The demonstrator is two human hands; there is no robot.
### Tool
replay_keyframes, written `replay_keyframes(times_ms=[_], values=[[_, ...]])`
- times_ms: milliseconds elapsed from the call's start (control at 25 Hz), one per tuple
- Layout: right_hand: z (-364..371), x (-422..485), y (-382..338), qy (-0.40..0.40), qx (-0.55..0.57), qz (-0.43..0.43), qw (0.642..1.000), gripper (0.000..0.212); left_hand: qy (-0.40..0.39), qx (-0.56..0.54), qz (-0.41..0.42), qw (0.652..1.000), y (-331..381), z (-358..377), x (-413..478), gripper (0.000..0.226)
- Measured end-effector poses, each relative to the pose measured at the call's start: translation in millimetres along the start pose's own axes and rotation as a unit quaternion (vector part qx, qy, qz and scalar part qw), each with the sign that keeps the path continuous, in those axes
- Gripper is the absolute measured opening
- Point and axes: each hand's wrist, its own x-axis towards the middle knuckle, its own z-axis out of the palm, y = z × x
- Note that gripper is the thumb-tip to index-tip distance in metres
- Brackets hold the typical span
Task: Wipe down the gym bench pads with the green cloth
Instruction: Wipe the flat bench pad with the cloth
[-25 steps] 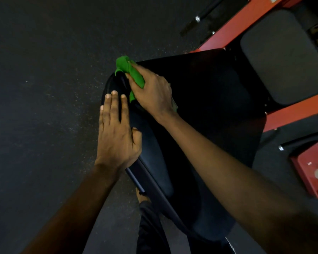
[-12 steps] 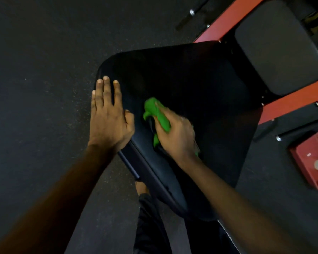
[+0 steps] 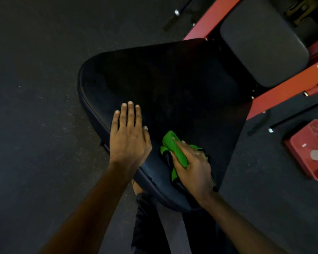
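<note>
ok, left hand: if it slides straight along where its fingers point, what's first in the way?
Nothing visible at first. The left hand lies flat on the large black pad, fingers aimed up-frame over bare pad. Past the far pad edge there looks to be only dark floor, though depth is unclear.

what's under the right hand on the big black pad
The right hand presses a bunched green cloth onto the black pad. The cloth's middle and the pad beneath it are covered.
</note>
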Motion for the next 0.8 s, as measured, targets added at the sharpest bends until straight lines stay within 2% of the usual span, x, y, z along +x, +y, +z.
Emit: replay_keyframes(times_ms=[80,280,360,520,640,800], values=[[6.4,25.7,-1.3,-0.003,0.008,0.009,1.0,0.04,0.013,0.01,-0.014,1.0,0.9,0.8,2.4,0.067],[41.4,161.7,-26.6,0.026,-0.009,0.066,0.997,0.038,0.021,0.021,-0.027,0.999,3.3,2.3,0.8,0.067],[45.0,174.0,-29.1,0.013,-0.007,0.063,0.998,0.04,0.029,0.021,-0.029,0.999,2.0,2.0,2.4,0.068],[20.5,91.4,-14.6,0.012,0.004,0.007,1.0,0.042,0.029,0.021,-0.03,0.999,2.3,0.3,2.8,0.068],[1.7,4.1,-1.1,0.038,-0.001,0.062,0.997,0.04,0.033,0.018,-0.018,0.999,0.5,1.7,0.8,0.068],[1.7,-23.3,-23.6,0.087,-0.036,0.15,0.984,0.038,0.032,0.016,0.01,0.999,-2.6,1.5,0.7,0.067]])
